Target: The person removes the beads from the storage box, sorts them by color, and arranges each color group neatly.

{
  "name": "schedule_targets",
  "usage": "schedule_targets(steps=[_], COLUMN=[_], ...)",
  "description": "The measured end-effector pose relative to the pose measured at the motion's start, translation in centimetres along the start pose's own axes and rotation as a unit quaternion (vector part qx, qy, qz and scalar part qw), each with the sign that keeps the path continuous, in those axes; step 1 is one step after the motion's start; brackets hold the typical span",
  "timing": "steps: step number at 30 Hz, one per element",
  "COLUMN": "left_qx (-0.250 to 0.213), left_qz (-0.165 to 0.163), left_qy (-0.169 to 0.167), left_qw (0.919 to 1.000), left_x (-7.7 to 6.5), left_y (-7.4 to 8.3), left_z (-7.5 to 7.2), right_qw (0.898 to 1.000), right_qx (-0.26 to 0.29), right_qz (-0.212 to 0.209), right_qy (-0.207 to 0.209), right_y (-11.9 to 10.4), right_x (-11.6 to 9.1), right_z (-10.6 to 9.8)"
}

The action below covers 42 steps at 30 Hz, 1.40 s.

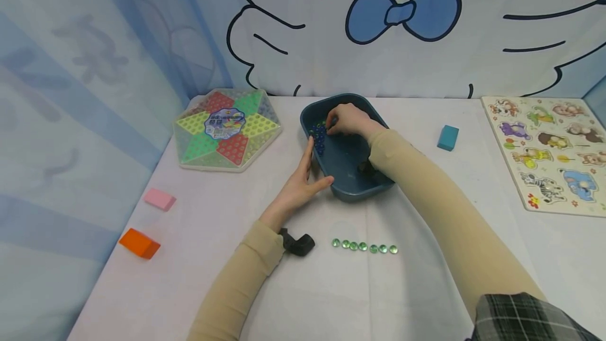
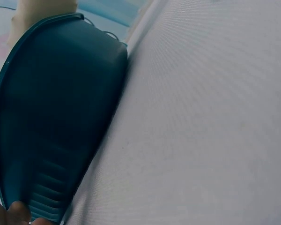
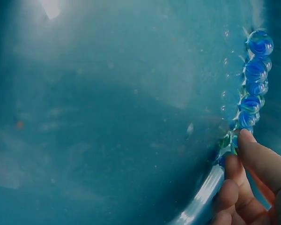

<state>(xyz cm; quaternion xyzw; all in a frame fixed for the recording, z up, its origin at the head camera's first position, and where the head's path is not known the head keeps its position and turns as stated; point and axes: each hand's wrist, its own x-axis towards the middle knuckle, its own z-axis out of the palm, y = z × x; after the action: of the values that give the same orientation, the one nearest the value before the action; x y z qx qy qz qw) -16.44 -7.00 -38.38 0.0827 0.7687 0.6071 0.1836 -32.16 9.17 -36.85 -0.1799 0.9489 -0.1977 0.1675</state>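
Note:
A dark blue-green plastic basin (image 1: pixel 352 170) stands on the white cloth. Blue swirled glass marbles (image 3: pixel 255 70), with some green among them, lie in a line along its left inner edge. My right hand (image 1: pixel 349 120) reaches into the basin; in the right wrist view its thumb and forefinger (image 3: pixel 260 157) pinch at a marble at the near end of the line, partly hidden by the fingertips. Against the basin's left outer side rests my left hand (image 1: pixel 300 180), thumb and forefinger spread along the wall. The left wrist view shows its fingertips (image 2: pixel 18 212) touching the ribbed part.
Several green glass beads (image 1: pixel 363 246) form a row in front of the basin. A hexagonal mosaic box (image 1: pixel 189 159) lies at left, with pink (image 1: pixel 160 199) and orange blocks (image 1: pixel 140 243) nearer. A teal block (image 1: pixel 447 137) and an animal puzzle board (image 1: pixel 551 154) lie at right.

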Motion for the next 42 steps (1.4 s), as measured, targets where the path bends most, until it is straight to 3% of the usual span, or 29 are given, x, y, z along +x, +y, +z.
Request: schedule_targets(steps=[12,16,22,28,36,42], left_qx=[0.006,0.006,0.002,0.003,0.002,0.006], left_qz=[0.023,0.027,0.001,-0.011,0.014,0.032], left_qy=[0.030,0.032,0.020,0.008,0.026,0.027], left_qw=[0.9993,0.9991,0.9998,0.9999,0.9996,0.9991], left_x=[1.6,1.6,0.8,0.1,1.4,1.8], left_y=[-2.8,-2.7,-1.4,0.0,-2.4,-2.9], left_z=[0.3,0.4,0.3,0.3,0.3,0.4], right_qw=[0.998,0.996,0.993,0.988,0.981,0.970], right_qx=[0.048,0.075,0.110,0.144,0.154,0.171], right_qz=[-0.039,-0.041,-0.041,-0.049,-0.108,-0.142], right_qy=[0.009,0.011,-0.006,-0.008,-0.040,-0.103], right_y=[-0.1,0.0,-0.1,-0.5,-0.8,0.0], right_x=[-1.1,-1.7,-3.0,-5.4,-9.4,-13.0], right_z=[-2.0,-3.1,-4.6,-6.3,-7.2,-6.8])
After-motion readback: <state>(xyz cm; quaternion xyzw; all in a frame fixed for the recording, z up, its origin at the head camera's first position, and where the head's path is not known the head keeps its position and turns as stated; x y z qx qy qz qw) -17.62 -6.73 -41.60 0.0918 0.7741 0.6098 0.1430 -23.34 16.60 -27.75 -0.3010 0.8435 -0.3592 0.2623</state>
